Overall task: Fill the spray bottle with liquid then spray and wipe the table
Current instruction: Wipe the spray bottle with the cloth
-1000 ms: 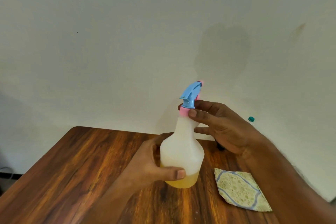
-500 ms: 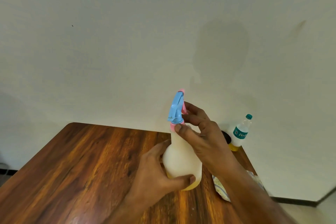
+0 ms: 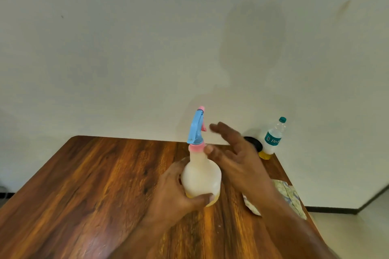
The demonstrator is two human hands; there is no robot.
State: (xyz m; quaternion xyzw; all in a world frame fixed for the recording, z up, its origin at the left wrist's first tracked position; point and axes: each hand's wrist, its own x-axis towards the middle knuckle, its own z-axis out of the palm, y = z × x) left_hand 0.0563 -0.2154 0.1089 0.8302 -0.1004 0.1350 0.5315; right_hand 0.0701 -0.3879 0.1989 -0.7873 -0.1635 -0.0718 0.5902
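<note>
The left hand (image 3: 174,193) gripped the belly of the spray bottle (image 3: 201,176), thumb hooked across the front near the base, fingers wrapped round the far side, and the bottle stood upright on the wooden table (image 3: 88,185), a little right of the table's middle. A shallow band of yellow liquid sat in the bottom, so it likely handled light and top-heavy under that tall blue trigger head (image 3: 196,129); the cloudy plastic looked squeezable and smooth, best held at the belly or under the pink collar (image 3: 196,147). Just right of the bottle, the right hand (image 3: 235,157) hung with fingers spread and loose, holding nothing, its thumb tip touching or just beside the collar; the blur hid which. Right of the bottle and nearer the camera, a patterned cloth (image 3: 292,193) lay partly under the right forearm. Right of the bottle and farther back, a capped Bisleri water bottle (image 3: 272,139) stood at the table's corner.
</note>
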